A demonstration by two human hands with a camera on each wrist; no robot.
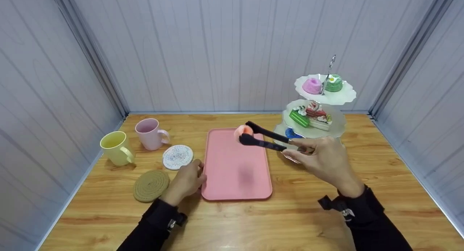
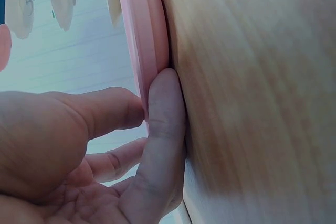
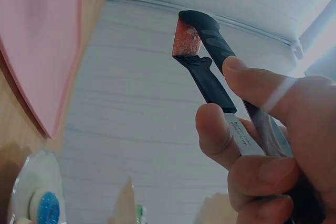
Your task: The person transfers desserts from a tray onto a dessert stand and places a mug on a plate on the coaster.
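My right hand (image 1: 328,162) grips black-tipped tongs (image 1: 268,145) above the pink tray (image 1: 232,171). Pinched between the tong tips is a small orange-pink cake (image 1: 239,132), ring-like from above; its side looks sugary in the right wrist view. At the tray's left edge, my left hand (image 1: 186,178) pinches the rim, with the thumb on one side and a finger low against the tabletop, as the left wrist view shows. Right of the tray stands a tiered cake stand (image 1: 346,95) with scalloped white plates. My right hand partly hides its lowest plate.
On the stand are a pink cake (image 1: 312,86), a green cake (image 1: 334,83), cake slices (image 1: 319,122) and a blue-topped treat (image 1: 291,134). To the left are a yellow mug (image 1: 115,149), a pink mug (image 1: 148,136), a white coaster (image 1: 177,156) and a brown coaster (image 1: 150,185).
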